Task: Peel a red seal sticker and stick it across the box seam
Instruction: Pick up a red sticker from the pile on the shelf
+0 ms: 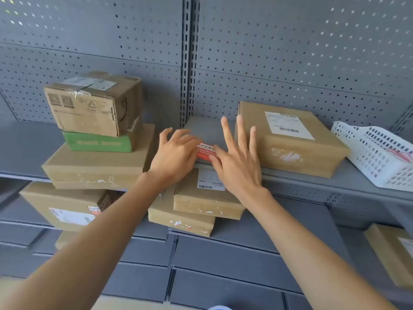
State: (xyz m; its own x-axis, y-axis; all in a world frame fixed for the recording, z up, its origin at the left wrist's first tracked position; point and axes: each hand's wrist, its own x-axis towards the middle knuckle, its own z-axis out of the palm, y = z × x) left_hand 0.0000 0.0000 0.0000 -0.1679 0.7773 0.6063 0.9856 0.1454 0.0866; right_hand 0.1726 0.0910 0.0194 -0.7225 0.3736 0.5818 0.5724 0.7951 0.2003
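Head view shows both my arms stretched out to the grey shelf [290,173], and between my hands sits the red seal sticker [206,152], white print on it, held up in front of the shelf's near edge. My left hand [176,153] pinches the sticker's left end with thumb and forefinger, the other fingers curled loose above it. My right hand [237,159] has its thumb on the sticker's right end while the rest of the fingers fan out wide and open; whether a finger backs that thumb from behind I cannot tell. So the grip on both sides is a light pinch at the sticker's ends, nothing else held. I cannot tell whether the backing is already off. Just below the sticker is a flat brown box [207,198] with a barcode label, on the shelf beneath, and to the right on the upper shelf lies another flat box [288,139]; a white basket [368,153] stands at the far right and a stack of boxes [96,135] to the left. I judge the peeling step is about finished and the sticking has not begun. Next I would need to pick the seam, keep the sticker taut and level, lay it across and press it down from one end to the other
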